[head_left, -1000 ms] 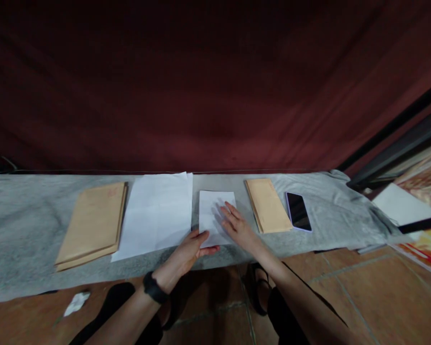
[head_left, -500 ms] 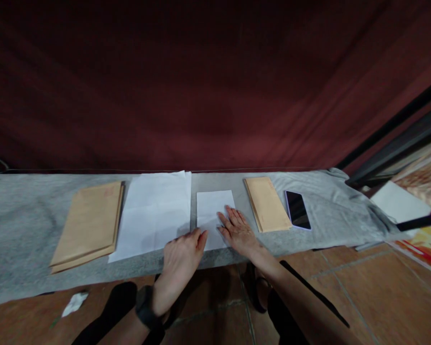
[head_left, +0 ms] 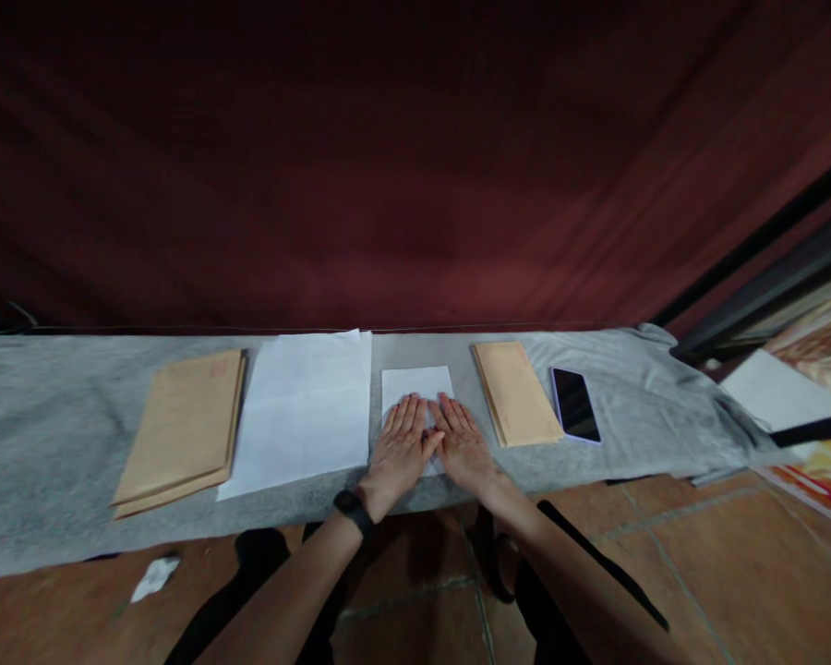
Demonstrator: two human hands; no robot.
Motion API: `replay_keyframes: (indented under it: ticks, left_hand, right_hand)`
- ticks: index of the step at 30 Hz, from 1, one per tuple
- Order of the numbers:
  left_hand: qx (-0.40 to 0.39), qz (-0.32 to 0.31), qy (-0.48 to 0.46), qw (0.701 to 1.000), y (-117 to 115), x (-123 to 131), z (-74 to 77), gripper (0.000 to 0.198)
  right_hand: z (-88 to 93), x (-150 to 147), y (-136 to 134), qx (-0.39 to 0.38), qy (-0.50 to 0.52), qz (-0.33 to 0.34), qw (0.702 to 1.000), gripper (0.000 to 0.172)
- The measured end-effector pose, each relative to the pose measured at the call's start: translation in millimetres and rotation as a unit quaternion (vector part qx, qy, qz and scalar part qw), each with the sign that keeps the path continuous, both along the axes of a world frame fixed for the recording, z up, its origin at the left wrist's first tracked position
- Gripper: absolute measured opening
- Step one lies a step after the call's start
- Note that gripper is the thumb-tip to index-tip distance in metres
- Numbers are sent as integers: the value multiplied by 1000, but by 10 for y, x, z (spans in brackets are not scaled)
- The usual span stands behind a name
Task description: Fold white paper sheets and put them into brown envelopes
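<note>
A small folded white paper [head_left: 415, 381] lies on the grey cloth [head_left: 55, 434] in front of me. My left hand [head_left: 398, 448] lies flat on its near left part, fingers stretched out. My right hand [head_left: 463, 443] lies flat beside it on the paper's near right part, fingers also extended. The two thumbs touch. Most of the paper's near half is hidden under my hands. A black band sits on my left wrist.
Left of the paper lies a stack of white sheets [head_left: 301, 411], then a stack of brown envelopes [head_left: 180, 429]. On the right are a narrower brown envelope stack [head_left: 516, 392] and a black phone [head_left: 574, 405]. A crumpled scrap [head_left: 153, 578] lies on the tiled floor.
My left hand has moved from the paper's near left corner up onto the paper and now lies flat beside my right hand. The paper looks shorter than a second ago.
</note>
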State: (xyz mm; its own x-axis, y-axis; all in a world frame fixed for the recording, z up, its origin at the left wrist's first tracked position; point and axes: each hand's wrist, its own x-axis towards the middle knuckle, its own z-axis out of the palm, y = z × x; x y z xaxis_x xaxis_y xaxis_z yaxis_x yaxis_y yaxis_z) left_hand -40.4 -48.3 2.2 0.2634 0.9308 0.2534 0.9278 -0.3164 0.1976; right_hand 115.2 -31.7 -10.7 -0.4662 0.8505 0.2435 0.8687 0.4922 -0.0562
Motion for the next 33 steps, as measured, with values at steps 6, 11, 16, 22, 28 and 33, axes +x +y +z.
replay_keyframes:
  ticks: [6, 11, 16, 22, 28, 33]
  left_hand:
    - [-18, 44, 11, 999, 173, -9, -49, 62]
    - [-25, 84, 13, 996, 314, 23, -32, 60]
    - [-45, 55, 28, 997, 399, 118, 17, 55]
    - [-47, -28, 52, 997, 501, 181, 13, 59]
    - [-35, 6, 52, 998, 685, 109, 26, 55]
    - [-39, 58, 41, 997, 784, 57, 31, 55]
  right_hand:
    - [-26, 47, 64, -2, 46, -33, 998, 55]
    - [42, 50, 113, -24, 76, -49, 996, 53]
    - [202, 1, 212, -63, 107, -46, 991, 51]
    - [148, -90, 331, -56, 123, 16, 991, 53]
    - [39, -91, 404, -39, 119, -11, 992, 52]
    - [-3, -43, 378, -39, 78, -26, 996, 53]
